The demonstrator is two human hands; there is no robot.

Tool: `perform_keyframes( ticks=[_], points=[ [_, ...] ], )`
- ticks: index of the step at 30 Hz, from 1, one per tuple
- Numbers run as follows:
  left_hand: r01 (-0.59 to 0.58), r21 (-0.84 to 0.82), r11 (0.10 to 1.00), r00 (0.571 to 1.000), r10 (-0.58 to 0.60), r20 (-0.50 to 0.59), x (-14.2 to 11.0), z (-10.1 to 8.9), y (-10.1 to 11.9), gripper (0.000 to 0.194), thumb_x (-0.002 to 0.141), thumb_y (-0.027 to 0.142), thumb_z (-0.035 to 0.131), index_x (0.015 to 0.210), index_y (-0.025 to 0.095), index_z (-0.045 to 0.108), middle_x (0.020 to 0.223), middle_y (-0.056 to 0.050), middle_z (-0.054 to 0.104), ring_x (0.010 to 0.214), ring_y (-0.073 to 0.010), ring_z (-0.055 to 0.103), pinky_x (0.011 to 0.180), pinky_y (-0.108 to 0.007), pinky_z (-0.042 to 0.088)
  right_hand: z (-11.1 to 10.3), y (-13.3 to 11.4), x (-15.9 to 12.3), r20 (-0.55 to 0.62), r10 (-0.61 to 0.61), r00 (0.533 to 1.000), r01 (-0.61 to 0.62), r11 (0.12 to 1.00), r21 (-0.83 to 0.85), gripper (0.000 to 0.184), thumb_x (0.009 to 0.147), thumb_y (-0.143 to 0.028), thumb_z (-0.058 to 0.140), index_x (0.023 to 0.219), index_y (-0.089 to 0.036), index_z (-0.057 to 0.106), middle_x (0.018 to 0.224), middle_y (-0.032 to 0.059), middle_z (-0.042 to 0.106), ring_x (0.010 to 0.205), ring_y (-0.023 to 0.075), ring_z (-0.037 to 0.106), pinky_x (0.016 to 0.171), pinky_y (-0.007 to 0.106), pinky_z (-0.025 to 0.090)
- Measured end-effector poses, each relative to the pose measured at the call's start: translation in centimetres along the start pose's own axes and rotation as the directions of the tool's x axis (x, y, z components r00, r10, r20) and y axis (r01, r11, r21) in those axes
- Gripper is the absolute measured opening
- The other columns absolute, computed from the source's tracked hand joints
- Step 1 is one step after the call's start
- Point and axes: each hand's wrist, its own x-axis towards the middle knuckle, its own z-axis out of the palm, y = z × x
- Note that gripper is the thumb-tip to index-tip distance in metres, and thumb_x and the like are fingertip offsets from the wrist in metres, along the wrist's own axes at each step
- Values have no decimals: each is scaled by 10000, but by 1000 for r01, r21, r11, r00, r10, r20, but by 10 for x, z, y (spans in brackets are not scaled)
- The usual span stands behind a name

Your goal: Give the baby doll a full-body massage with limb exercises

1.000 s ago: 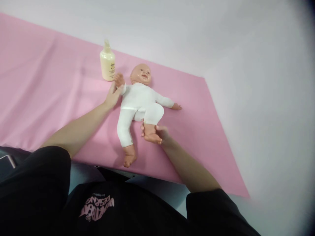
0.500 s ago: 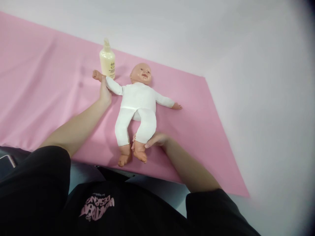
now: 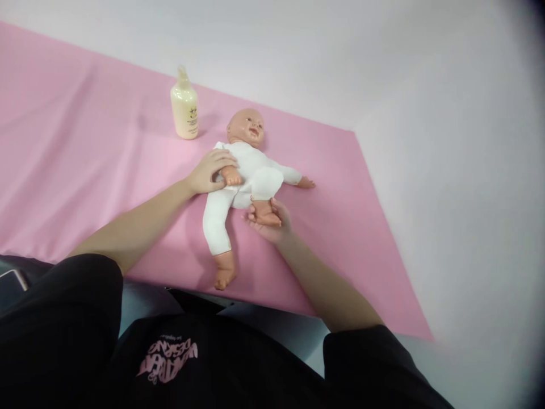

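A baby doll [image 3: 249, 156] with a white cloth body lies face up on the pink sheet, its head toward the far edge. My left hand [image 3: 209, 172] is wrapped round the doll's arm on the left, which is folded across its torso; the doll's hand shows below my fingers. My right hand [image 3: 276, 222] grips the doll's leg on the right near the ankle, holding it bent up toward the belly. The other leg lies stretched toward me, and the arm on the right is spread out on the sheet.
A pale yellow pump bottle [image 3: 185, 111] stands upright left of the doll's head. The pink sheet [image 3: 340, 238] covers a table whose right edge slants toward me. A phone-like dark object [image 3: 12, 288] lies at the lower left.
My left hand has brought the doll's arm from stretched out at the left to across its torso. My right hand has raised the doll's leg, bending it toward the belly.
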Motion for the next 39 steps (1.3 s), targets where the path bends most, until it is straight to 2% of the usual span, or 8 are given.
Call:
perform_keyframes(
  ticks=[2, 4, 13, 19, 26, 32, 39],
  points=[
    [11, 31, 999, 1000, -11, 23, 1, -1, 2, 529, 807, 610, 674, 1196, 254, 716, 1335, -127, 722, 1326, -373, 611, 1208, -610, 400, 7, -1, 0, -80, -3, 997, 3, 1000, -2, 268, 894, -475, 708, 971, -218, 705, 824, -1, 772, 728, 154, 697, 980, 397, 598],
    [4, 39, 999, 999, -6, 35, 1, -2, 2, 511, 797, 556, 673, 1208, 254, 710, 1344, -122, 722, 1332, -373, 608, 1210, -614, 395, 12, -1, -1, -111, -13, 994, 12, 1000, -9, 261, 908, -463, 686, 1001, -221, 718, 821, 0, 774, 722, 159, 696, 951, 401, 604],
    [-6, 12, 1000, 1000, 6, 22, 2, -1, 1, 489, 792, 534, 680, 1195, 258, 702, 1331, -121, 724, 1314, -368, 617, 1212, -616, 392, 19, -1, -1, -99, -78, 992, 76, 997, -30, 265, 886, -452, 712, 1062, -255, 713, 840, -4, 772, 725, 168, 682, 863, 376, 595],
    [43, 0, 999, 999, -43, 22, 3, -1, 4, 483, 762, 553, 692, 1150, 265, 713, 1311, -120, 735, 1290, -373, 630, 1205, -621, 400, 18, 0, -1, -164, -69, 984, 60, 996, -58, 263, 934, -468, 638, 1084, -257, 690, 876, 1, 766, 745, 169, 668, 914, 396, 560],
    [64, 6, 998, 998, -65, 25, 2, -1, 4, 495, 750, 530, 685, 1164, 261, 719, 1314, -118, 733, 1300, -374, 620, 1211, -619, 389, 15, 0, 0, -64, -82, 995, 78, 995, -57, 276, 914, -487, 693, 1078, -265, 690, 898, -30, 786, 769, 140, 686, 902, 352, 569],
    [26, 0, 1000, 1000, -26, 7, 2, 0, 2, 481, 744, 474, 666, 1171, 255, 704, 1304, -117, 735, 1293, -370, 627, 1200, -599, 396, 13, 0, -1, -71, -65, 995, 60, 996, -70, 326, 897, -512, 703, 1097, -254, 699, 860, -28, 788, 747, 148, 700, 959, 388, 583],
    [41, 0, 999, 999, -41, 11, 1, 0, 3, 489, 746, 485, 670, 1180, 265, 708, 1308, -114, 734, 1295, -369, 620, 1202, -603, 387, 14, 0, -2, -98, -54, 994, 48, 997, -58, 349, 863, -509, 743, 1060, -222, 724, 839, -4, 796, 749, 163, 717, 972, 403, 581]
  ],
)
